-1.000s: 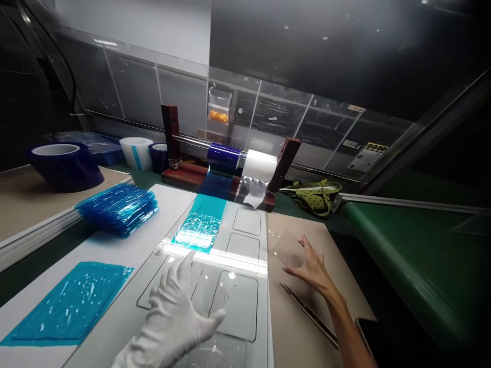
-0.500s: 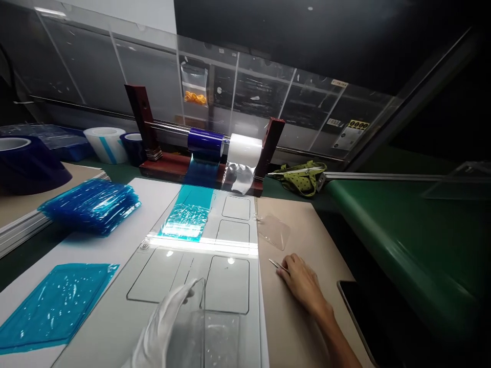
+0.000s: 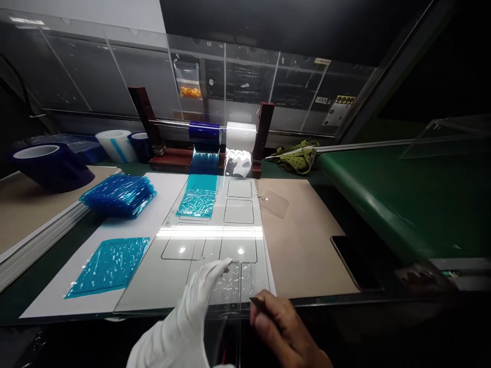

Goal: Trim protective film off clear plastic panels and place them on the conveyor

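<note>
My left hand (image 3: 182,319), in a white glove, grips a clear plastic plate (image 3: 224,309) by its edges, tilted up at the table's front edge. Bare and closed, my right hand (image 3: 286,329) pinches a thin pointed metal tool (image 3: 257,303); its exact kind is unclear. The tool's tip is just right of the plate, and I cannot tell whether they touch. Beneath lies a glass sheet (image 3: 148,286) with black rounded outlines. Blue film (image 3: 198,202) runs onto its far part. A blue film-covered piece (image 3: 111,268) lies to the left.
A dark red wooden stand (image 3: 172,161) carries a blue film roll (image 3: 204,131) and a clear film roll (image 3: 241,134). Blue-covered pieces (image 3: 118,194) are stacked at left. A small clear plate (image 3: 274,203) lies on brown board (image 3: 307,230), with a phone (image 3: 351,260) at its right edge.
My right hand has come off the brown board, moving toward me and left to the clear plate with the metal tool. The plate is still in my left hand. The view has shifted.
</note>
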`<state>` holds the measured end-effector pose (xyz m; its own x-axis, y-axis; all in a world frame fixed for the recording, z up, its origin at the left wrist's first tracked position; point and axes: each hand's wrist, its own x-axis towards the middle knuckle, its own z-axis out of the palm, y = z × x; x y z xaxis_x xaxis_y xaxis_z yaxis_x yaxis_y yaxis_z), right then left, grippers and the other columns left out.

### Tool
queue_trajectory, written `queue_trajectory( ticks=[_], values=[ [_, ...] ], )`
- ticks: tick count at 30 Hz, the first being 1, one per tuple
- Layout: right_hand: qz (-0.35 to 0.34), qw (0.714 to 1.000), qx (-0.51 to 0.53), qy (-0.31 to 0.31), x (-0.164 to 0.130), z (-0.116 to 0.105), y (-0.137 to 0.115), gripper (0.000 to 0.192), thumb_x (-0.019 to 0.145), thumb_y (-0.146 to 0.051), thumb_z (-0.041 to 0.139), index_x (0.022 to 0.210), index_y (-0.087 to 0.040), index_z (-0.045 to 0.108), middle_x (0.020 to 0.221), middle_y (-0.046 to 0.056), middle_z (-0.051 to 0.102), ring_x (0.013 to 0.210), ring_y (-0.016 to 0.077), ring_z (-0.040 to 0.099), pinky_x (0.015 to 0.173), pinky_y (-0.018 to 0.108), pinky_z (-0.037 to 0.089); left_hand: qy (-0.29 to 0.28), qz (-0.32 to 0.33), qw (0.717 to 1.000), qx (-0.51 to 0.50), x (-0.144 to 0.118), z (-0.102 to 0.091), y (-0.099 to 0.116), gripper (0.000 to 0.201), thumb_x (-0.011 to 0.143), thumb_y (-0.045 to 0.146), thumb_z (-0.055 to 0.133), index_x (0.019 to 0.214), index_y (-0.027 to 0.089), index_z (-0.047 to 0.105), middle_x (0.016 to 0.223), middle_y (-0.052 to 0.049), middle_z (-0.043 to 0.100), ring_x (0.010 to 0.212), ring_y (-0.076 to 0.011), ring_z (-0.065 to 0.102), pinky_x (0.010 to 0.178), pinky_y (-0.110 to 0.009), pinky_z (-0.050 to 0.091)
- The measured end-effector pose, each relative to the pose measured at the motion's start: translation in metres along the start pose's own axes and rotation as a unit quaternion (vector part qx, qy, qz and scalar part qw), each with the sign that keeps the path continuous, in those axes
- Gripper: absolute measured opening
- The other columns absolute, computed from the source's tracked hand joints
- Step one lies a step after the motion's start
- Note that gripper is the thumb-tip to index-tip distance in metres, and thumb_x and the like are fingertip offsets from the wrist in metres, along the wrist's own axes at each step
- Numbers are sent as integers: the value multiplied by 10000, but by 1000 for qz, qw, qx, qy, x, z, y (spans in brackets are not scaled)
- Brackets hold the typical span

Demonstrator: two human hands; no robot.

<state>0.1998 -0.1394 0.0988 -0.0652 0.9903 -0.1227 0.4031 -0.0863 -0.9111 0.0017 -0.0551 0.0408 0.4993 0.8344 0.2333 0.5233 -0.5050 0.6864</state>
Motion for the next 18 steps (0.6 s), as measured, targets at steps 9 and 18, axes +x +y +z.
queue_trajectory(
  ticks=[9, 18],
  values=[
    [-21, 998, -17, 48, -18, 21, 14, 456, 616, -605, 767, 820, -242, 580, 752, 6, 556, 663, 161, 535, 535, 204, 490, -77, 45, 995, 50, 1, -14, 26, 583, 885, 168, 384, 1447, 316, 337, 1174, -48, 622, 1047, -218, 617, 978, -392, 507],
    [-16, 1000, -19, 16, -13, 17, 25, 687, 442, -815, 705, 674, -222, 446, 678, -21, 465, 634, 132, 441, 550, 221, 472, -79, 86, 989, 87, 4, 3, 24, 612, 880, 104, 331, 1445, 337, 314, 1196, -53, 599, 1090, -212, 594, 976, -388, 487]
  ],
)
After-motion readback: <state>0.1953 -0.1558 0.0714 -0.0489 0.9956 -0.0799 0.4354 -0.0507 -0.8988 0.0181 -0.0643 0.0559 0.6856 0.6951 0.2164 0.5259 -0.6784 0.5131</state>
